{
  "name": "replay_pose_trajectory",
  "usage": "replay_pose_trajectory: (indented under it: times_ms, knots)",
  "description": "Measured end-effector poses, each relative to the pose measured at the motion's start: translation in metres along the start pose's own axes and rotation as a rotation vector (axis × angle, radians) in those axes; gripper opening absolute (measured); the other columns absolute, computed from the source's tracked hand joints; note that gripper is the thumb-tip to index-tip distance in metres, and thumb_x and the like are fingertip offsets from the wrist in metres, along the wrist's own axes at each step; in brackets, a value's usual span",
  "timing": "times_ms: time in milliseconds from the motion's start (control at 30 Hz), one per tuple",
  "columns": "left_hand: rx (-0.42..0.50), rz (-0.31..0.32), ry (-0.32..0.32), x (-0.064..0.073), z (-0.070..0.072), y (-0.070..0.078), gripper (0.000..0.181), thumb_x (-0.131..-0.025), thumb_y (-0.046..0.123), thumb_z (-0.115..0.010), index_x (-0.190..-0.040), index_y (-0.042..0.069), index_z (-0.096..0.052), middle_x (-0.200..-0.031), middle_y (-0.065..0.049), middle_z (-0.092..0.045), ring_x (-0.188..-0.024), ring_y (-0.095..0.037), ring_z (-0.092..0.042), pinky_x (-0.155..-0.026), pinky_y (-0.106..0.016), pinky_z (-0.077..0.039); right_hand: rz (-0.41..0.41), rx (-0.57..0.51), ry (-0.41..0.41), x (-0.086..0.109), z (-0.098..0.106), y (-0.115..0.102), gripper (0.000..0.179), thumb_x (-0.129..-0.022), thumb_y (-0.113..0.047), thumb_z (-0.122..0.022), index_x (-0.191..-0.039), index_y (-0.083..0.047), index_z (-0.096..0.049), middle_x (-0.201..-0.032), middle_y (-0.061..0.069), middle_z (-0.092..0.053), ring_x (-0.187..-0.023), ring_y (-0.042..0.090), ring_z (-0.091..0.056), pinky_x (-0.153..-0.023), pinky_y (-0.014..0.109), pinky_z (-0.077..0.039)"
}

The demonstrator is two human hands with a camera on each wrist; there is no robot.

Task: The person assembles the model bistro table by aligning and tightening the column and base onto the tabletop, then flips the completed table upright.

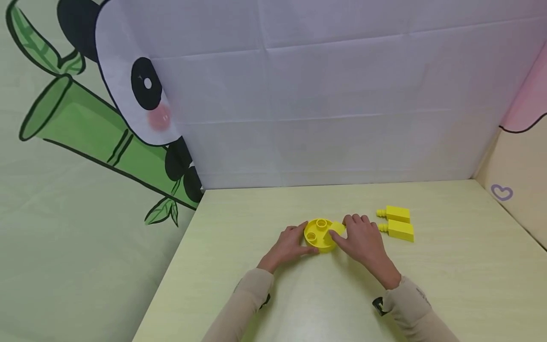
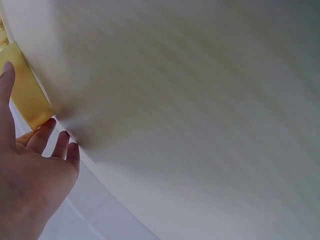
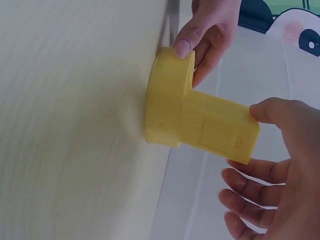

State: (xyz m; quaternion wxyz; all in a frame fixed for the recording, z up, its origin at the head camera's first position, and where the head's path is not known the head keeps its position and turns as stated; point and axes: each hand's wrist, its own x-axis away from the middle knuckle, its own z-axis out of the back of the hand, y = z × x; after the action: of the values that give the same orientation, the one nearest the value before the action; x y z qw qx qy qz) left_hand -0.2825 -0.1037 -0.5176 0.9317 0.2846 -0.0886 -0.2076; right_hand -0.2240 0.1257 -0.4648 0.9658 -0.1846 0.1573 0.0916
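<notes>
A shallow round yellow plastic piece [image 1: 324, 249] lies on the table with its raised ring sockets facing up. My left hand [image 1: 287, 244] grips its left edge, thumb at the front and fingers round the far side. A yellow rectangular block [image 3: 220, 127] stands on the right part of the round piece, its lower end hidden inside the rim. In the right wrist view, my right hand [image 3: 300, 160] pinches the top end of this block between thumb and fingertips. Two ring sockets show uncovered in the head view.
Two more yellow blocks with ridged pegs, a farther one [image 1: 398, 213] and a nearer one [image 1: 400, 231], lie side by side to the right of my right hand. A white cloth backdrop [image 1: 333, 118] rises behind the table's far edge.
</notes>
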Motion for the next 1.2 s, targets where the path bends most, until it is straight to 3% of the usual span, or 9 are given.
replay_pose_trajectory:
  times_ms: [267,467,600,800,1000,1200]
  knots:
    - [0.002,-0.001,0.002,-0.001,-0.001,-0.002,0.095,-0.088,0.054,-0.08,-0.16,0.009,-0.038,-0.155,-0.008,-0.05,-0.141,-0.033,-0.041,-0.114,-0.053,-0.038,0.016,0.017,0.074,0.0,-0.005,0.0,0.044,-0.089,-0.039,-0.08,-0.092,0.002,-0.065,-0.087,0.015,-0.061,-0.088,0.039,-0.056,-0.073,0.053,-0.05]
    - [0.003,0.007,-0.001,-0.002,-0.002,-0.002,0.094,-0.088,0.052,-0.08,-0.16,0.009,-0.037,-0.155,-0.008,-0.05,-0.142,-0.033,-0.041,-0.115,-0.053,-0.037,-0.039,-0.074,0.048,0.002,-0.006,0.01,0.049,-0.098,-0.045,-0.069,-0.104,0.003,-0.069,-0.104,0.022,-0.061,-0.103,0.046,-0.054,-0.086,0.061,-0.045]
    - [0.012,0.013,-0.009,-0.001,-0.002,-0.002,0.095,-0.088,0.053,-0.079,-0.161,0.01,-0.036,-0.156,-0.008,-0.049,-0.143,-0.032,-0.039,-0.115,-0.052,-0.037,-0.118,-0.167,0.057,0.006,-0.003,0.036,0.048,-0.104,-0.041,-0.059,-0.116,0.005,-0.066,-0.115,0.027,-0.059,-0.109,0.049,-0.05,-0.088,0.064,-0.04]
    - [0.008,0.023,-0.012,-0.002,-0.001,0.0,0.096,-0.088,0.054,-0.079,-0.162,0.011,-0.035,-0.156,-0.007,-0.048,-0.143,-0.031,-0.038,-0.116,-0.051,-0.036,-0.236,-0.177,0.07,0.016,0.001,0.087,0.05,-0.101,-0.028,-0.062,-0.132,0.011,-0.055,-0.125,0.038,-0.045,-0.116,0.059,-0.037,-0.086,0.07,-0.036]
    - [0.013,0.029,-0.01,-0.003,-0.001,0.003,0.095,-0.089,0.053,-0.079,-0.162,0.011,-0.035,-0.157,-0.006,-0.048,-0.144,-0.03,-0.038,-0.116,-0.051,-0.036,-0.312,-0.131,-0.012,0.029,0.008,0.129,0.061,-0.1,-0.025,-0.057,-0.14,0.018,-0.041,-0.126,0.044,-0.034,-0.115,0.063,-0.027,-0.086,0.074,-0.029]
    - [0.027,0.033,0.006,-0.004,-0.001,0.005,0.094,-0.089,0.051,-0.08,-0.161,0.01,-0.036,-0.155,-0.008,-0.049,-0.143,-0.032,-0.039,-0.116,-0.052,-0.036,-0.318,-0.122,-0.097,0.034,0.017,0.152,0.061,-0.101,-0.021,-0.052,-0.142,0.021,-0.037,-0.126,0.046,-0.031,-0.113,0.065,-0.023,-0.085,0.075,-0.027]
